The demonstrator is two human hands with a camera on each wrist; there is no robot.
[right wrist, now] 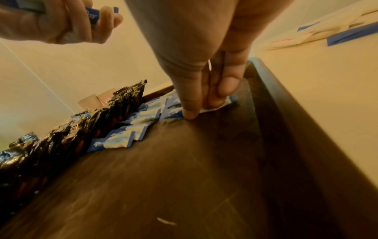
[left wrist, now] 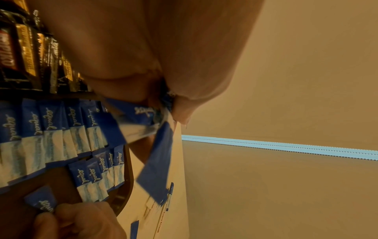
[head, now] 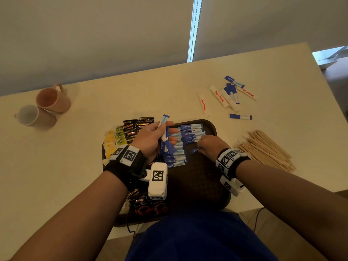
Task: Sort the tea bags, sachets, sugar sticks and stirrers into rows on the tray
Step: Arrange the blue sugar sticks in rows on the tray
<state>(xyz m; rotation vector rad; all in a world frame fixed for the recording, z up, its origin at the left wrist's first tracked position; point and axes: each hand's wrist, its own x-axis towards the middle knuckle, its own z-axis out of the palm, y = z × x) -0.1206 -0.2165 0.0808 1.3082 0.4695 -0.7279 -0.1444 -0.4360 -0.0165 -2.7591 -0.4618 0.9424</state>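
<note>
I have my left hand point(head: 153, 137) raised just above the tray point(head: 212, 187), its fingers curled round a small bundle of blue sachets point(head: 164, 136); I judge that it serves as a magazine, so the other hand can lay them one by one without going back to the surface. My right hand point(head: 209, 146) is down on the tray floor, setting a single blue sachet point(right wrist: 227, 101) at the near end of the second blue row point(head: 191, 133). In the right wrist view the fingers point(right wrist: 189, 103) are close together and bent onto that sachet: it lies flat under the fingertips, with its far edge showing beyond them, touching its neighbour in the row. Loose sugar sticks point(head: 219, 98) and the stirrers point(head: 263, 148) wait on the surface to the right, well apart from either hand.
</note>
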